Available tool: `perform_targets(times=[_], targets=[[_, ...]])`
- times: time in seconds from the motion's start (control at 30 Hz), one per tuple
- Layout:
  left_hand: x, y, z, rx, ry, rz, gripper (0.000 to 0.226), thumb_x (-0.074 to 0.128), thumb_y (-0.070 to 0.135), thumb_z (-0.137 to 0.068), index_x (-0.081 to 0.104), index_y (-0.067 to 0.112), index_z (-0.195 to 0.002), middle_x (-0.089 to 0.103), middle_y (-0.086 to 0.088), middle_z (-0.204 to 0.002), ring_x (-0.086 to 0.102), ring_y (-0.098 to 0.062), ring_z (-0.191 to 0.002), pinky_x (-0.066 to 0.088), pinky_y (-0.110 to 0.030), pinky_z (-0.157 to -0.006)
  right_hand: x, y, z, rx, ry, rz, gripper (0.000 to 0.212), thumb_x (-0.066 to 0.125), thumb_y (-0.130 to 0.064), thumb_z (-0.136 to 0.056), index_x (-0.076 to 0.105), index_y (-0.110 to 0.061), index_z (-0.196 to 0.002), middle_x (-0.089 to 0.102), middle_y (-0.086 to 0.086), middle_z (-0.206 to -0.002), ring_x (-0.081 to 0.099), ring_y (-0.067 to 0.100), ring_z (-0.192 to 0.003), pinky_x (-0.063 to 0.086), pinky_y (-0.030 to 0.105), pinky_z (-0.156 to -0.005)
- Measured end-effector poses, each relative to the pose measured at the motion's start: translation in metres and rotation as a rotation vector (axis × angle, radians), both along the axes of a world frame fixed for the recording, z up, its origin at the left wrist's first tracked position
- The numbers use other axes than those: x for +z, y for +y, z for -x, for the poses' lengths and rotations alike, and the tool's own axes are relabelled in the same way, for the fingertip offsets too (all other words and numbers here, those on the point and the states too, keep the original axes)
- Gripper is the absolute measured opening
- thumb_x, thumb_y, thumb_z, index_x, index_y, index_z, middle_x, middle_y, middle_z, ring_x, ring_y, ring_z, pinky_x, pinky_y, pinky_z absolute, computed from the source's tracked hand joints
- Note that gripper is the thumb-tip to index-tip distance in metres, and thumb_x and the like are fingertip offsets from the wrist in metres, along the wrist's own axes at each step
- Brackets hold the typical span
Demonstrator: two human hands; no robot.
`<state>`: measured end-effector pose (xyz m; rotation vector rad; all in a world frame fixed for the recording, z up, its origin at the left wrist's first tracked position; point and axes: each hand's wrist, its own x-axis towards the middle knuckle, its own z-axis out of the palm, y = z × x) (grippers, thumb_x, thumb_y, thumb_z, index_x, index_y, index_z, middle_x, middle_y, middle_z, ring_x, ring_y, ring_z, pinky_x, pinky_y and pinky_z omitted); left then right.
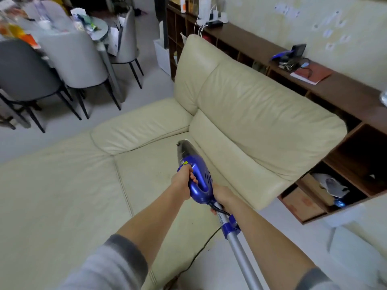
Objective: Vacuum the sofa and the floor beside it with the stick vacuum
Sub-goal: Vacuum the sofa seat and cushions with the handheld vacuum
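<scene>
Sofa (240,105): cream leather, filled the middle of the view; seat ran from near left to its back cushions at right.
Floor (146,80): pale, open strip far left of the sofa, a further patch near right.
Shelf unit (335,88): dark wood, stood directly behind the sofa back at right, cubbies holding boxes, top carrying a red book and cables.
Tabletop (62,26): far left, cluttered, ringed by grey chairs (75,59) on thin black legs.
Stick vacuum (196,174): blue body, clear nozzle at the seam between seat and back cushion; silver tube ran toward the viewer.
Left hand (184,178): fingers wrapped round the vacuum handle.
Right hand (222,195): clasped the vacuum's rear end, where the tube joined.
Cord (201,250): black, trailed over the near seat edge.
</scene>
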<state>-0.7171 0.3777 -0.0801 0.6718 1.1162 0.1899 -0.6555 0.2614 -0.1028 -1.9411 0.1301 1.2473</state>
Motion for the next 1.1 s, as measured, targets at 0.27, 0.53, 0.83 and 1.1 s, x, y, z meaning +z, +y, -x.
perform_targets(times=[0.27,0.53,0.83,1.1], targets=[[-0.010,0.048,-0.056,0.031,-0.011,0.051,0.016,0.045,0.005,-0.086,0.046,0.013,-0.072,0.036,0.003,-0.040,0.032,-0.009,-0.029,0.033,-0.014,-0.034,-0.010,0.050,-0.059,0.029,0.007,0.047,0.034,0.031,-0.028,-0.096,0.055,-0.005,-0.093,0.054,0.013,-0.059,0.045,0.020,-0.036,0.040,0.022,-0.038],[-0.032,0.070,-0.099,0.173,-0.054,0.141,0.031,0.056,0.022,-0.093,0.046,0.013,-0.065,0.041,0.001,-0.039,0.039,-0.011,-0.031,0.037,-0.017,-0.036,-0.020,0.082,-0.121,0.209,0.055,0.083,0.028,0.032,-0.022,-0.097,0.051,-0.006,-0.084,0.052,0.010,-0.057,0.042,0.020,-0.040,0.038,0.021,-0.039],[-0.024,0.059,-0.140,0.425,-0.240,0.232,0.024,0.053,0.019,-0.097,0.052,0.009,-0.075,0.048,0.001,-0.044,0.046,-0.008,-0.034,0.045,-0.017,-0.037,-0.021,0.081,-0.159,0.349,0.068,0.026,0.021,0.030,-0.017,-0.093,0.050,-0.011,-0.091,0.045,0.008,-0.057,0.038,0.017,-0.039,0.036,0.019,-0.038],[-0.025,0.054,-0.115,0.406,-0.047,0.173,0.031,0.059,0.029,-0.095,0.051,0.013,-0.069,0.041,0.003,-0.050,0.035,-0.007,-0.033,0.034,-0.015,-0.033,-0.013,0.079,-0.136,0.403,0.057,0.113,0.033,0.026,-0.022,-0.096,0.050,-0.004,-0.083,0.047,0.010,-0.053,0.041,0.020,-0.041,0.038,0.019,-0.039]])
